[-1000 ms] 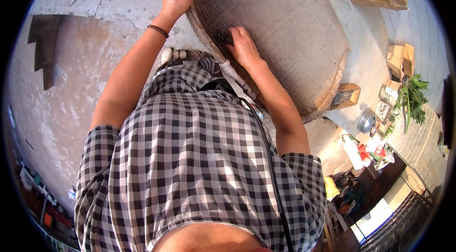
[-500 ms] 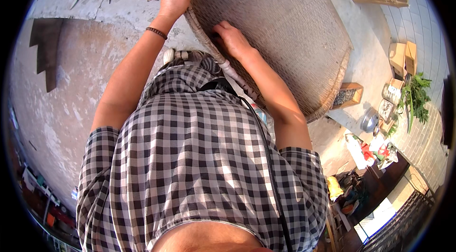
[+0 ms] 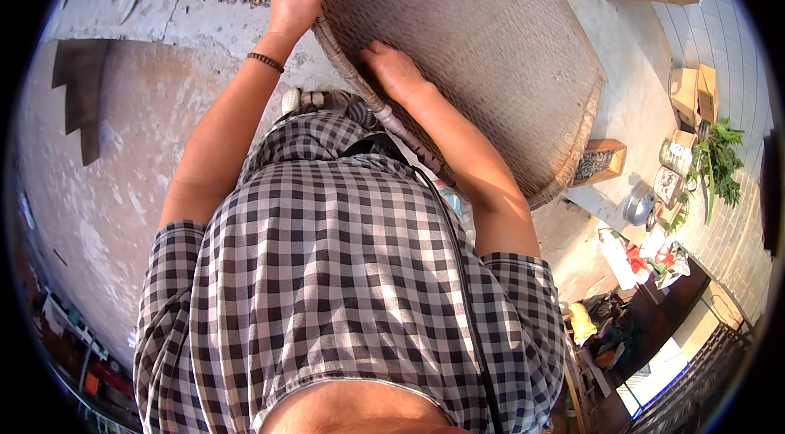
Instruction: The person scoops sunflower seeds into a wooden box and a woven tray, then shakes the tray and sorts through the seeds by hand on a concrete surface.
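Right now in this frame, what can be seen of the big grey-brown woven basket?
The big grey-brown woven basket looks like wicker, broad and open, its thick rim partly wrapped in pale material. It is ahead of the person, hollow toward the camera, far end out of frame. The bare left hand grips the rim; the bare right hand is inside, contact unclear.

**Left hand clamped, right hand tucked in low**

So the bare left forearm (image 3: 225,119) reaches up and away, pretty much straight, slanting inward to the wrist. The bare left hand (image 3: 296,2) is curled in a firm grip, thumb on the inner side, fingers partly hidden. Meanwhile the bare right forearm (image 3: 468,143) angles up and leftward across the front, and the bare right hand (image 3: 394,74) is back-up, fingers bent, tips hard to make out tbh.
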`<state>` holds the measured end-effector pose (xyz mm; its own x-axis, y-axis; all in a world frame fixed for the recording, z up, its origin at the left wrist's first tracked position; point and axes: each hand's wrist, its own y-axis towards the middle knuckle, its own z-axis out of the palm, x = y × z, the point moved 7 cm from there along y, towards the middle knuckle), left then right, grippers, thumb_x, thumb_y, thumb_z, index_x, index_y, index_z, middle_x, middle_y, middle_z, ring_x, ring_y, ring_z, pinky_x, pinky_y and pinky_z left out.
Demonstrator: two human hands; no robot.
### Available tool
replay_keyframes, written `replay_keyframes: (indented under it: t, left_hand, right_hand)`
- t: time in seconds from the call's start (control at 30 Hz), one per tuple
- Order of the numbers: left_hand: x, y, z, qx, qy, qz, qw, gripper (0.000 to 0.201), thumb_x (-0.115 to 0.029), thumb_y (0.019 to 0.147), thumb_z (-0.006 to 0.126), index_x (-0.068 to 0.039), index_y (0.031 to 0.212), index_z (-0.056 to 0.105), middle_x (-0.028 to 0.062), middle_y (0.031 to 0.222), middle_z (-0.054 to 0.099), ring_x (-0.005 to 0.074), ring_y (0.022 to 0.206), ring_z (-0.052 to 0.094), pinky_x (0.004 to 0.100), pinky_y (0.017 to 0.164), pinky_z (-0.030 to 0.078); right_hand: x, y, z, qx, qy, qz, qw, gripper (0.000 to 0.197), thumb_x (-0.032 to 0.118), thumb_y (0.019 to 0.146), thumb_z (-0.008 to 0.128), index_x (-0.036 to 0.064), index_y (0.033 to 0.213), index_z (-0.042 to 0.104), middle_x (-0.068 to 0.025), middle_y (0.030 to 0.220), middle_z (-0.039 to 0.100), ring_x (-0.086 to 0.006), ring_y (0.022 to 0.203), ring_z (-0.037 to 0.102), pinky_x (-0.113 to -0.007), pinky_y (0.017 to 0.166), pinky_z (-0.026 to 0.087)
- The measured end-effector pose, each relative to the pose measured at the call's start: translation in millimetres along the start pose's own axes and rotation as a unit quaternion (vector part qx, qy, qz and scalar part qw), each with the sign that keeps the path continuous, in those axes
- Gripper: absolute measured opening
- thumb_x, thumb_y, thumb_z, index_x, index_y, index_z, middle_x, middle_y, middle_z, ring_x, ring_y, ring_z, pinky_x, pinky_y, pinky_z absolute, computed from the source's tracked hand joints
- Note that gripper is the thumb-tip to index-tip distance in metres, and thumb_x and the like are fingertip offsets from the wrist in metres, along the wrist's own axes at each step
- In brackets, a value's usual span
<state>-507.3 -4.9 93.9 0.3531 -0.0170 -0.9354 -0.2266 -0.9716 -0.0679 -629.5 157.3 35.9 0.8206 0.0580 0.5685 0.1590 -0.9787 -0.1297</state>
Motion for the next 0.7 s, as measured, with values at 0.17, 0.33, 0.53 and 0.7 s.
replay_keyframes:
  t: [0.17, 0.33, 0.53, 0.7]
  left_hand:
    - [5.9, 1.4, 1.5, 0.010, 0.003, -0.013, 1.000, 0.038, -0.031, 0.077, 0.063, -0.003, 0.103, 0.067, 0.0099, 0.080, 0.068, 0.0169, 0.073, 0.061, 0.0325, 0.072, 0.050]
    - [0.6, -1.4, 2.3, 0.002, -0.028, 0.003, 1.000, 0.031, -0.027, 0.080, 0.064, -0.002, 0.098, 0.066, 0.0001, 0.071, 0.059, 0.0095, 0.065, 0.050, 0.0275, 0.060, 0.042]
    - [9.5, 2.7, 3.3, 0.002, -0.018, 0.007, 1.000, 0.029, -0.027, 0.079, 0.063, -0.001, 0.091, 0.065, 0.0009, 0.069, 0.060, 0.0104, 0.064, 0.051, 0.0287, 0.062, 0.045]
    - [0.4, -2.6, 0.8, 0.000, -0.048, -0.013, 0.999, 0.028, -0.026, 0.077, 0.062, 0.000, 0.088, 0.065, 0.0012, 0.067, 0.060, 0.0097, 0.064, 0.051, 0.0279, 0.062, 0.045]
  right_hand:
    - [2.1, 2.4, 4.5, 0.021, -0.005, 0.020, 1.000, 0.021, 0.009, 0.084, 0.048, 0.0042, 0.098, 0.062, -0.0184, 0.103, 0.059, -0.0364, 0.100, 0.060, -0.043, 0.083, 0.051]
    - [-2.0, 9.5, 10.2, 0.039, -0.018, 0.044, 0.998, 0.022, 0.008, 0.083, 0.048, 0.0013, 0.098, 0.063, -0.0234, 0.102, 0.061, -0.0397, 0.099, 0.061, -0.045, 0.084, 0.050]
    - [-11.1, 13.3, 16.1, 0.027, 0.020, 0.047, 0.998, 0.021, 0.006, 0.082, 0.049, -0.0003, 0.095, 0.064, -0.0241, 0.104, 0.062, -0.0400, 0.098, 0.061, -0.045, 0.083, 0.050]
    - [-19.5, 12.6, 11.4, 0.010, 0.108, 0.060, 0.992, 0.016, 0.006, 0.073, 0.063, 0.0012, 0.089, 0.066, -0.0194, 0.090, 0.066, -0.0379, 0.089, 0.064, -0.042, 0.078, 0.051]
